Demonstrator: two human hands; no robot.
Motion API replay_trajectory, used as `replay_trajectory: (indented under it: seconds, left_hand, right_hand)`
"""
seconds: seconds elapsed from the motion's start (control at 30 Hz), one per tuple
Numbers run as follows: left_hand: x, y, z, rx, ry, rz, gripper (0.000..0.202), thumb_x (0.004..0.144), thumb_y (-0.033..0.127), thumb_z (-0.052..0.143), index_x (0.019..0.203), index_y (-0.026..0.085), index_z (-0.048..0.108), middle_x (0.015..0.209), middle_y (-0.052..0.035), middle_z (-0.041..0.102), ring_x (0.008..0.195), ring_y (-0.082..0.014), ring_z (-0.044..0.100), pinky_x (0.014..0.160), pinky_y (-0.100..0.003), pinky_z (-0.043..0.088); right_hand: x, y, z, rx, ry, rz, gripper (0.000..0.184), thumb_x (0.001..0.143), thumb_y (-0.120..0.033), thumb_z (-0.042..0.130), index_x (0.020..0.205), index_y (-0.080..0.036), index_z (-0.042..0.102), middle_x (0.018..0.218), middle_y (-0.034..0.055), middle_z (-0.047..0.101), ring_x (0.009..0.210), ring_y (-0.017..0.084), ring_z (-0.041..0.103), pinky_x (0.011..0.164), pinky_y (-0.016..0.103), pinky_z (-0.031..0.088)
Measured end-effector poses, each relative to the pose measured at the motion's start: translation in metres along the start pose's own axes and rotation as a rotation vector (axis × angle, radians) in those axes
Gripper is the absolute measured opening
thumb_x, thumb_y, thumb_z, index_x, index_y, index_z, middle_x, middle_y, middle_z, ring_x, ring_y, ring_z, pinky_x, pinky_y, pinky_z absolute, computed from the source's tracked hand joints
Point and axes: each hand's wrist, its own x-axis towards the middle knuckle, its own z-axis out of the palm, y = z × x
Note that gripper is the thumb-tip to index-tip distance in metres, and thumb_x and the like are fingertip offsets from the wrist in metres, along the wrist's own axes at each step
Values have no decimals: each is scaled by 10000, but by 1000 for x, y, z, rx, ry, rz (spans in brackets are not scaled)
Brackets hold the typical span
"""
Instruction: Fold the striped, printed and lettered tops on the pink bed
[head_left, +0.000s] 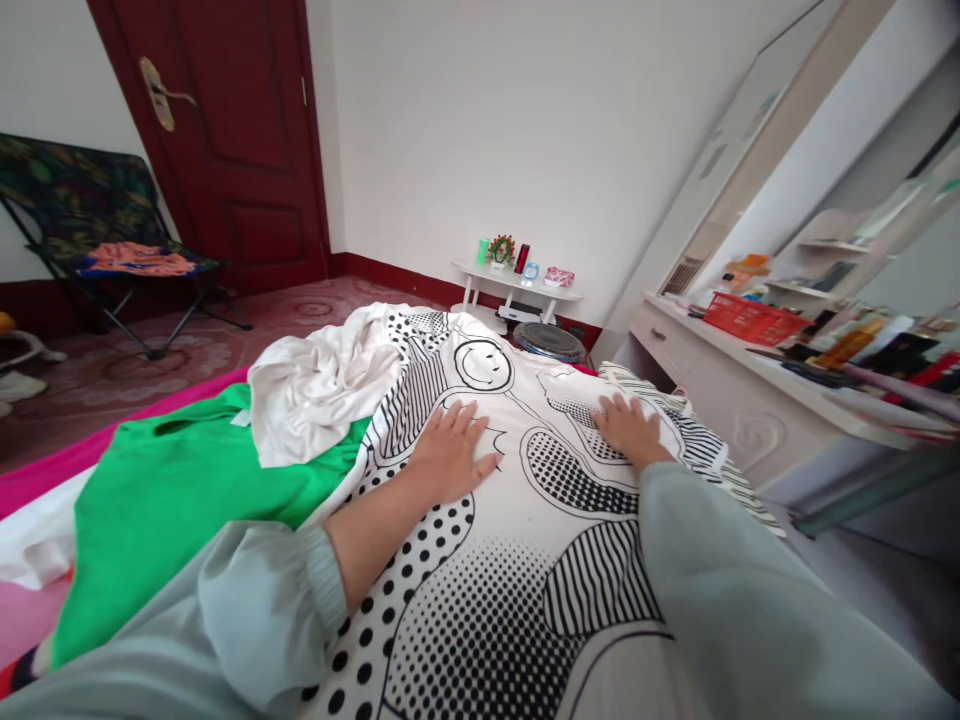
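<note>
A white garment (517, 520) printed with black dots, stripes and a smiley face lies spread out in front of me. On its middle left part rests my left hand (452, 455), palm down with the fingers stretched. My right hand (628, 428) lies flat on the garment's right side, fingers also apart. Neither hand grips anything. To the left, a crumpled white cloth (322, 385) sits partly on a green garment (202, 500) and touches the printed one. The near end of the printed garment runs out of view at the bottom.
A dresser (757, 420) with a red basket (754, 318) and several bottles stands at the right. Beyond the clothes is a small white table (517, 280). A folding chair (127, 255) holding orange cloth stands left, near a dark red door (240, 140).
</note>
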Motion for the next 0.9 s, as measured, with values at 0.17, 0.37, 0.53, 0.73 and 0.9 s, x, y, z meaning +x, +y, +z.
replay_trajectory:
  seconds: [0.17,0.37,0.53,0.73,0.9]
  left_hand:
    - [1,-1,1,3,5,10,787,859,699,103,1473,227,250,1559,-25,106,1431,-278,21,1148,-512,74]
    - [1,-3,5,27,23,16,806,856,706,98,1469,210,262,1558,-47,132,1429,-281,61,1141,-493,71]
    - [5,-3,7,50,12,22,795,862,694,122,1471,201,252,1559,-63,129,1427,-300,57,1132,-504,49]
    - [-12,6,-7,32,-173,-21,794,867,679,166,1491,188,157,1562,-90,19,1427,-306,-5,1126,-512,38]
    - [-56,-7,-21,2,-252,70,840,835,722,244,1491,207,149,1555,-92,21,1426,-299,1,1130,-488,69]
  right_hand:
    - [-23,-41,-14,44,-26,-15,604,927,-532,254,1398,-176,383,1544,142,157,1407,362,77,1048,644,116]
    - [-137,-62,-52,227,-176,-440,662,902,-633,218,1430,-249,329,1542,69,206,1426,285,91,1101,594,104]
    - [-218,-25,-73,346,-147,-390,637,911,-598,270,1412,-218,374,1531,87,236,1422,266,133,1124,544,136]
    - [-286,37,-71,373,-130,-304,564,872,-477,451,1343,-169,476,1499,124,305,1369,262,302,1107,424,291]
    - [-333,90,-57,375,-82,-242,527,881,-452,430,1284,-128,534,1434,155,408,1330,252,375,1111,402,299]
